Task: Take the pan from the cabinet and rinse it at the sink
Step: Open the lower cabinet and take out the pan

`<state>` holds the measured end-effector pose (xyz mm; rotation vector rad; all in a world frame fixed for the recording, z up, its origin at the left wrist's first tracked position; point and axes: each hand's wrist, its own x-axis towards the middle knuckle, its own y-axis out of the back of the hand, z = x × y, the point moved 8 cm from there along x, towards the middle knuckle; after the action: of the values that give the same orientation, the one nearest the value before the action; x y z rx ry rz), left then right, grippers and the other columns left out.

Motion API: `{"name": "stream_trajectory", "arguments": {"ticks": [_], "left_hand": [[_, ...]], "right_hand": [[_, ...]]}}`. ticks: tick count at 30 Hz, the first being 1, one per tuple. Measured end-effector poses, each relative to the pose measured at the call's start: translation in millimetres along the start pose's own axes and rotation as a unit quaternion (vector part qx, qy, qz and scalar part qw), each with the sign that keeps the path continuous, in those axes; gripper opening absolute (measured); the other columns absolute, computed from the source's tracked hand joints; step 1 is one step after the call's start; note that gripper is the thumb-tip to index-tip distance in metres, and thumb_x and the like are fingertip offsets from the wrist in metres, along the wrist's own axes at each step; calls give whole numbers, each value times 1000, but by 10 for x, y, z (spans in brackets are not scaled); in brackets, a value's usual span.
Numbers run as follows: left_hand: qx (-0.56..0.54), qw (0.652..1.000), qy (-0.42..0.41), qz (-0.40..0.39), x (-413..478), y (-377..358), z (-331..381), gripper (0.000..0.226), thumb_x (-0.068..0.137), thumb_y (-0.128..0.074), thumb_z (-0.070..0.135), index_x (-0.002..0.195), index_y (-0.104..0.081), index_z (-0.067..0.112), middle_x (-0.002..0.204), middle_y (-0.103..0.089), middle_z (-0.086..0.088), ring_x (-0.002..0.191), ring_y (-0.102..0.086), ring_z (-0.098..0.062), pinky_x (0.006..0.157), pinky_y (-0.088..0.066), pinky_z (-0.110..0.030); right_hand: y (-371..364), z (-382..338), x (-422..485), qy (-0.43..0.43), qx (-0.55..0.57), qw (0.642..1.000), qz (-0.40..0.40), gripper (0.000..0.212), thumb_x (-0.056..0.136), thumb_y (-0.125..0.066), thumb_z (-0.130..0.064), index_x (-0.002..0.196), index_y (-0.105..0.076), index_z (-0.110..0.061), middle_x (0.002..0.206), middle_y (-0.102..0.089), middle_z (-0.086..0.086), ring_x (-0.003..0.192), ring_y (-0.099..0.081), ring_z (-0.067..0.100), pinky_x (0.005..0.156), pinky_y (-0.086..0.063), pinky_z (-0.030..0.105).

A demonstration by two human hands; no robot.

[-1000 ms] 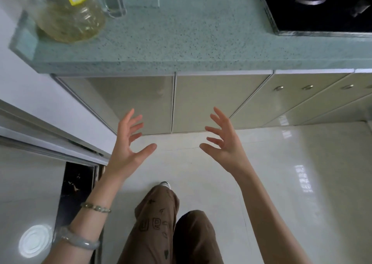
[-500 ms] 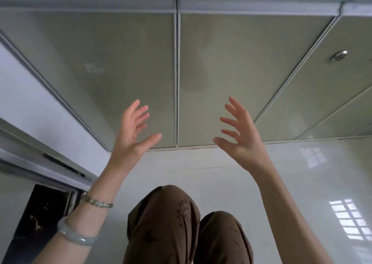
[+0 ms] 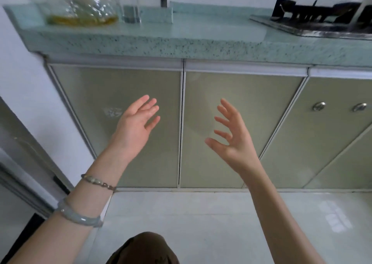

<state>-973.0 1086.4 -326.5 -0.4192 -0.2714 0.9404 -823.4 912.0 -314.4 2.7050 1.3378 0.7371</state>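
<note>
Left hand (image 3: pixel 133 126) and right hand (image 3: pixel 234 141), fingers spread (empty), face shut cabinet doors (image 3: pixel 182 127).

Cabinet doors (image 3: pixel 149 122) shut, blocking entry; floor (image 3: pixel 201 219) before them open.

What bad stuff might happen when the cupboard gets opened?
The two cabinet doors in front of the open left hand and right hand show no knobs, so fingers may slip or get pinched at the seam. Rising carelessly might bump the head on the countertop edge.
</note>
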Motion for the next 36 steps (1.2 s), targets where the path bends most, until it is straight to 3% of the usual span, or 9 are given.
{"name": "stream_trajectory", "arguments": {"ticks": [3,9,17,21,26,30,36], "left_hand": [[-55,998,25,-1,178,-201,151,44,91,-50,3,134,-45,8,128,-58,-5,122,-53,-18,100,-45,-33],[-177,980,85,-17,476,-505,299,38,93,-51,13,129,-49,3,133,-54,-10,122,-52,-24,101,-45,-39],[-234,969,80,-15,731,-827,271,52,91,-41,-5,142,-33,2,128,-54,-11,127,-48,-25,106,-42,-40],[-237,967,98,7,789,-809,190,31,92,-43,-2,123,-49,-4,132,-50,-12,112,-53,-23,98,-46,-37],[-239,966,102,-15,780,-887,222,44,94,-40,1,137,-39,-2,145,-44,-12,137,-39,-24,107,-40,-38],[-264,958,112,-11,764,-906,223,39,91,-38,0,130,-43,-2,143,-45,-13,138,-38,-24,109,-37,-37],[-226,966,123,-41,306,-761,288,49,87,-36,-7,136,-42,2,136,-51,-11,129,-47,-23,108,-40,-35]], "right_hand": [[-8,-235,307,40,1,999,10,82,70,-70,-7,133,-32,-43,133,-41,-21,123,-46,7,94,-46,24],[-32,-473,804,77,-17,996,34,84,73,-70,4,142,-33,-26,138,-40,-14,122,-43,7,96,-42,24],[22,-514,994,93,-83,992,22,80,73,-70,0,139,-36,-28,136,-42,-14,123,-43,8,98,-44,31],[50,-543,983,97,-99,990,24,78,72,-69,0,138,-38,-28,134,-44,-13,122,-45,9,94,-46,29],[32,-530,939,83,-106,991,11,76,74,-68,-1,138,-38,-28,134,-43,-17,125,-42,9,94,-44,27],[37,-519,883,82,-117,990,1,76,74,-68,-1,138,-38,-28,131,-44,-19,126,-41,9,96,-44,27],[35,-518,780,72,-124,990,-13,64,80,-56,4,135,-44,-25,138,-48,-8,129,-40,4,111,-32,33]]}}
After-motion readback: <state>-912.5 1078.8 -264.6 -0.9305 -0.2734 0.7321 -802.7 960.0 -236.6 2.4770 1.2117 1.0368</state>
